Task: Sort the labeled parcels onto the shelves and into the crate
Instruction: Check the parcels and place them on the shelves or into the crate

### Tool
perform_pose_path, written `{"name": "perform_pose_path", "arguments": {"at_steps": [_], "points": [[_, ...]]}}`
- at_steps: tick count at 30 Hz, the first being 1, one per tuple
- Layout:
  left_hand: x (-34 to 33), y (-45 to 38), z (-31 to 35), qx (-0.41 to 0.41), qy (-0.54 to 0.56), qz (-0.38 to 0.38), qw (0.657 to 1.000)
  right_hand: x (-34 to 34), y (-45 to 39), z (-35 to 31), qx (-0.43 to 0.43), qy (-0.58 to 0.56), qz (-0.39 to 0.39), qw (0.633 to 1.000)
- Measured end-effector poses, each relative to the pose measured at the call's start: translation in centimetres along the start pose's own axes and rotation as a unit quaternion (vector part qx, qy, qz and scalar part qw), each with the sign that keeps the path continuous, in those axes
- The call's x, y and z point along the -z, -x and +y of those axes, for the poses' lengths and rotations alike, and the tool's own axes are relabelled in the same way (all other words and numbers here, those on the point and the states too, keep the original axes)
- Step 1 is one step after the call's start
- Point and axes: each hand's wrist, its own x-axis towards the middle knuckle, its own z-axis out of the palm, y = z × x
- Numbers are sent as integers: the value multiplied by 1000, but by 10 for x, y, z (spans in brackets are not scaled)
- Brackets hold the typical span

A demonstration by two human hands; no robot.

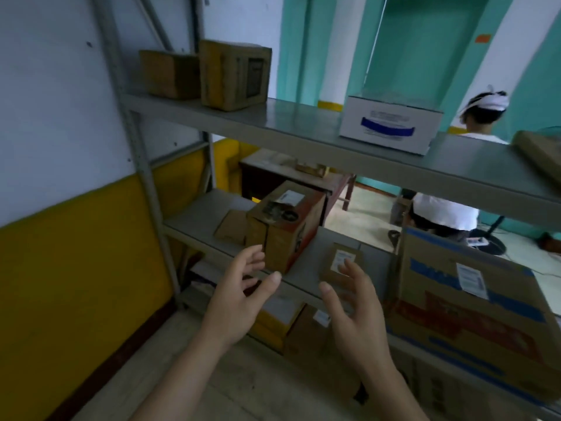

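Two hands reach toward a grey metal shelving unit, both empty with fingers spread and relaxed: the left hand (pixel 239 294) hangs just in front of the near edge of the middle shelf (pixel 197 217), and the right hand (pixel 355 308) is held apart from it to the right, palms turned toward each other. Just beyond the left hand's fingertips stands a brown and red carton (pixel 285 226) with a white label on its top, set at an angle on the middle shelf; whether the fingertips touch it I cannot tell. A small flat brown parcel (pixel 232 226) lies against its left side. Behind the right hand's fingers a small labeled parcel (pixel 341 262) lies flat on the same shelf. Farther right, a large cardboard box (pixel 473 308) with blue and red print and a white label stands near the shelf's front edge. On the top shelf (pixel 303 123) two brown boxes sit side by side at the far left, a smaller one (pixel 168 72) and a taller one (pixel 235 74), with a white box with blue print (pixel 390 123) well to their right and the corner of another brown parcel (pixel 540 153) at the right edge. More parcels (pixel 291 326) sit on the lowest level below the hands. Through the shelves a wooden surface (pixel 291 171) and a person in a white shirt (pixel 446 214) show in the far room.
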Motion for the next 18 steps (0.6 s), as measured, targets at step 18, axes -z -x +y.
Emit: {"name": "perform_pose_path", "arguments": {"at_steps": [18], "points": [[193,-195,-88,23,-31,-13,999,-250,-155,-38,-17,3,-21,1000]]}}
